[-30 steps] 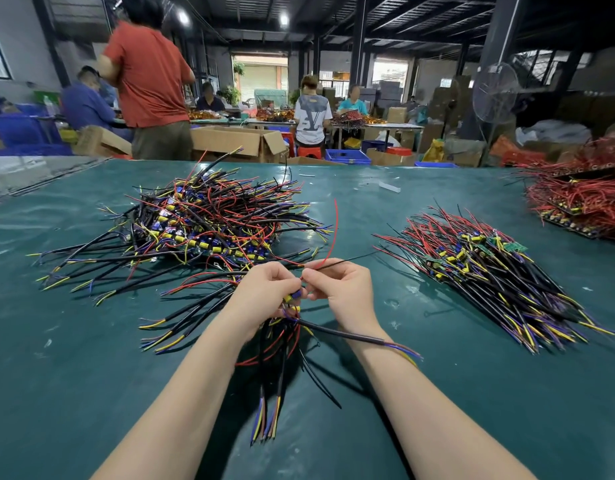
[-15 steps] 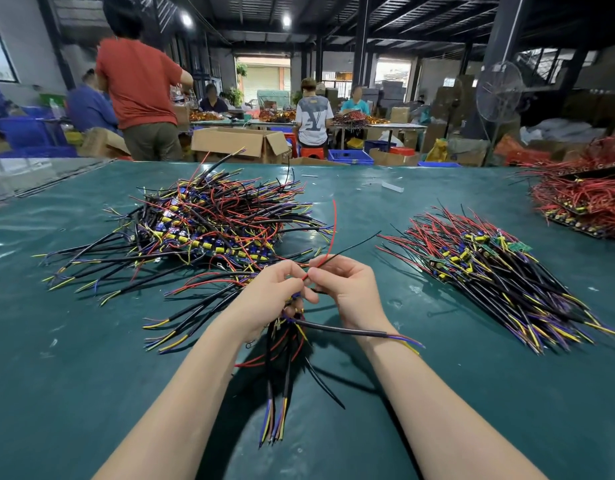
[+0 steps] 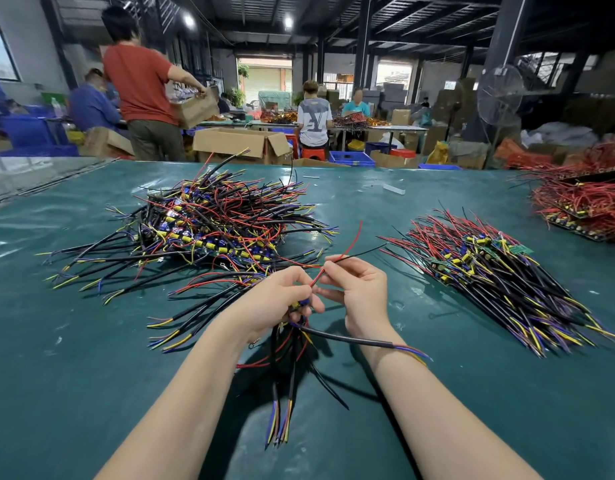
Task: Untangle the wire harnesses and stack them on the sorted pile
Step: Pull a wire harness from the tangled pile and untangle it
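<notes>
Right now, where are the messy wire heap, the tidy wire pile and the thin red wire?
Messy heap of black, red and yellow wires (image 3: 212,223): head view, heap's middle.
Tidy pile of black and red wires (image 3: 489,282): head view, pile's middle.
Thin red wire (image 3: 351,244): head view, upper stretch.

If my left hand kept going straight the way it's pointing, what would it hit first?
Most likely the right hand, pinching the red wire just ahead of the left hand and its harness; depth is unclear.
</notes>
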{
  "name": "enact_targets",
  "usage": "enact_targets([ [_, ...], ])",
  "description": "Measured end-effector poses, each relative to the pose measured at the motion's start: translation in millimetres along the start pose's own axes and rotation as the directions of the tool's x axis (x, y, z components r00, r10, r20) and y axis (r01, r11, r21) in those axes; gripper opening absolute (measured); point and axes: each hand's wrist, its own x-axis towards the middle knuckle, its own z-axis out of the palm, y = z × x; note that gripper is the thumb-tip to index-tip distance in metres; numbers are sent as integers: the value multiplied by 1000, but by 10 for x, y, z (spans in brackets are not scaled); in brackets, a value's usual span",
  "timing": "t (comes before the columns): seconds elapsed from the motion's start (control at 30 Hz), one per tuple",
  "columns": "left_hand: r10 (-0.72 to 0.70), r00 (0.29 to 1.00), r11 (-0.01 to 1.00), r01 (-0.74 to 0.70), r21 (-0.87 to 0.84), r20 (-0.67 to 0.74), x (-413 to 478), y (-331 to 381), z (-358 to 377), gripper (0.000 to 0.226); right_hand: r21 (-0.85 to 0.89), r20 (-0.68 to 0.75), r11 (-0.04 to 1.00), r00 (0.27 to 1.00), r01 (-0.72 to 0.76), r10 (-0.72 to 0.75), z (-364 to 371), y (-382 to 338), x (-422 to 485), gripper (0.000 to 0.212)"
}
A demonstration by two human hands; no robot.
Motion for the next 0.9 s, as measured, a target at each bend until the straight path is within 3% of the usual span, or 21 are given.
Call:
enact_targets([
  [0.2,-102,994,995,101,16,43,-51,36,4,25,157,-204,987,978,-21,53,-74,-13,91,24],
  [0.33,-135,991,990,134,36,15,-76,58,14,25,244,-249,970,966,-6,69,-60,-6,88,25],
  [0.5,-83,987,988,100,116,-138,-29,46,71,24,290,-249,957,963,-24,100,-105,-77,127,28],
  [0.73,74,915,962,39,271,-396,64,-57,65,27,164,-221,984,975,74,-37,-40,-98,104,23],
  [0.83,46,935,971,40,235,-350,52,-50,65,28,179,-230,981,972,78,-35,-58,-108,106,22],
  [0.9,21,977,989,12,151,-214,15,-27,55,26,182,-251,980,968,76,-28,-101,-107,117,23],
])
